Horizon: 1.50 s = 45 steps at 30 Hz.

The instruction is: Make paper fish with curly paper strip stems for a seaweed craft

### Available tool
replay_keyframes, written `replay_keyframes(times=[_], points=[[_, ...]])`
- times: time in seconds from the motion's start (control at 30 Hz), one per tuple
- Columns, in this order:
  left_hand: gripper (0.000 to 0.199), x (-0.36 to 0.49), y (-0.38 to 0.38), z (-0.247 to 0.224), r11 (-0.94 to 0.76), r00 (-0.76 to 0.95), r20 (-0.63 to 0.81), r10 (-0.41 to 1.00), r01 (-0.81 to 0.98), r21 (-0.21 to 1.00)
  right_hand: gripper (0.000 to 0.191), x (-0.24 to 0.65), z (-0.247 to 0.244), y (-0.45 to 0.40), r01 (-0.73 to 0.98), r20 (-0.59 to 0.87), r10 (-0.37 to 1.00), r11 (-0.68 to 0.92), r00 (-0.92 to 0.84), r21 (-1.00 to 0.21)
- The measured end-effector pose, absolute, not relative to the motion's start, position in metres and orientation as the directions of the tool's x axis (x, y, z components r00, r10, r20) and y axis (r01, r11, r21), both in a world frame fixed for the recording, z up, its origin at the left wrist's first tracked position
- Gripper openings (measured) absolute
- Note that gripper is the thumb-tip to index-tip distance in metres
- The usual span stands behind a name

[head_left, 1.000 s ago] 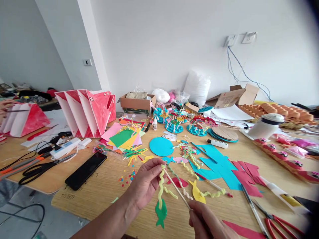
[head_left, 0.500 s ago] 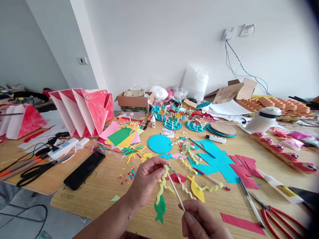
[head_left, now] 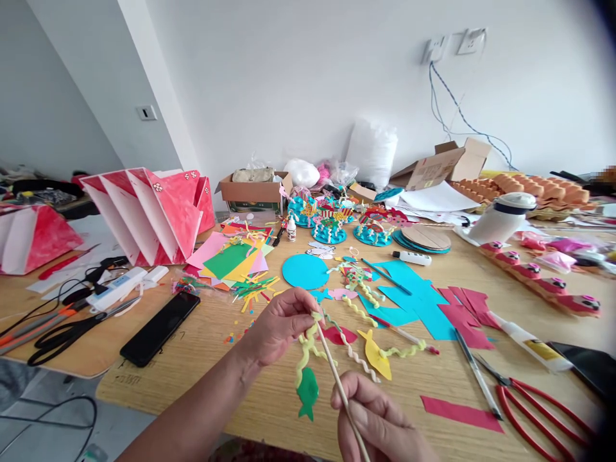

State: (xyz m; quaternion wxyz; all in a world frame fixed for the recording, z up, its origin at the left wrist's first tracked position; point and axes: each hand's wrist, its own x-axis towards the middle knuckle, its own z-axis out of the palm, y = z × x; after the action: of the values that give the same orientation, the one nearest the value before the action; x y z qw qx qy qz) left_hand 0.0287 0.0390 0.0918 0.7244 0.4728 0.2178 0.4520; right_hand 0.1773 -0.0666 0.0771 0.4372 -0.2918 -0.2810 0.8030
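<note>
My left hand (head_left: 283,324) pinches the top of a pale yellow-green curly pipe cleaner (head_left: 304,359) near the middle of the view. From it hangs a green paper fish (head_left: 308,393) over the front of the table. Thumb and fingers of my right hand (head_left: 373,414) close round a thin wooden stick (head_left: 332,362), whose upper tip touches the pipe cleaner at my left fingertips. Just beyond my hands lie a red paper shape (head_left: 339,335), a pale wavy strip (head_left: 353,353) and a yellow paper fish (head_left: 376,356) with a curly pipe cleaner.
A black phone (head_left: 160,328) and black scissors (head_left: 72,333) lie left. Red-handled scissors (head_left: 534,404), a pen (head_left: 479,372) and a red strip (head_left: 462,414) are at right. Behind are a blue disc (head_left: 305,272), blue paper (head_left: 421,301) and finished-looking fish crafts (head_left: 330,226).
My right hand has moved slightly down and left, and more of the stick shows below its fingers. The green fish hangs a little higher and further left. The whole view has shifted slightly.
</note>
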Motion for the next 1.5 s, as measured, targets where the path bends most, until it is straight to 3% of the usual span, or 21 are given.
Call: replay_keyframes(times=[0.1, 0.2, 0.3, 0.5, 0.63, 0.8, 0.97, 1.13, 1.37, 1.5], points=[[0.019, 0.031, 0.04, 0.094, 0.186, 0.505, 0.088, 0.859, -0.467, 0.864, 0.031, 0.172, 0.079, -0.063, -0.604, -0.21, 0.885, -0.441, -0.416, -0.663], [0.018, 0.035, 0.038, 0.096, 0.21, 0.492, 0.066, 0.868, -0.485, 0.849, 0.024, 0.167, 0.081, -0.056, -0.628, -0.198, 0.968, -0.251, -0.154, -0.737], [0.015, 0.04, 0.034, 0.094, 0.182, 0.463, 0.07, 0.884, -0.479, 0.859, 0.028, 0.16, 0.075, -0.046, -0.478, -0.106, 0.992, -0.059, 0.07, -0.876], [0.015, 0.044, 0.025, 0.093, 0.121, 0.446, 0.122, 0.887, -0.478, 0.87, 0.029, 0.154, 0.066, -0.035, -0.257, 0.006, 0.985, 0.05, 0.171, -0.965], [0.015, 0.039, 0.022, 0.093, 0.189, 0.484, 0.086, 0.871, -0.492, 0.85, 0.033, 0.165, 0.078, -0.039, -0.097, -0.017, 0.991, -0.004, 0.129, -0.995], [0.015, 0.035, 0.023, 0.093, 0.236, 0.514, 0.034, 0.857, -0.451, 0.861, 0.042, 0.185, 0.085, -0.036, -0.035, -0.066, 0.997, -0.067, -0.026, -0.997], [0.016, 0.035, 0.022, 0.09, 0.236, 0.542, 0.036, 0.84, -0.423, 0.875, 0.042, 0.195, 0.089, -0.032, -0.077, -0.145, 0.968, -0.164, -0.205, -0.983], [0.012, 0.036, 0.021, 0.088, 0.193, 0.575, 0.117, 0.81, -0.45, 0.872, 0.038, 0.199, 0.094, -0.036, -0.169, -0.197, 0.932, -0.256, -0.304, -0.952], [0.012, 0.038, 0.017, 0.087, 0.182, 0.606, 0.1, 0.789, -0.387, 0.904, 0.035, 0.202, 0.097, -0.04, -0.277, -0.234, 0.869, -0.377, -0.436, -0.884], [0.009, 0.034, 0.019, 0.091, -0.015, 0.645, 0.145, 0.75, -0.202, 0.979, 0.032, 0.2, 0.098, -0.038, -0.269, -0.315, 0.858, -0.441, -0.406, -0.856]])
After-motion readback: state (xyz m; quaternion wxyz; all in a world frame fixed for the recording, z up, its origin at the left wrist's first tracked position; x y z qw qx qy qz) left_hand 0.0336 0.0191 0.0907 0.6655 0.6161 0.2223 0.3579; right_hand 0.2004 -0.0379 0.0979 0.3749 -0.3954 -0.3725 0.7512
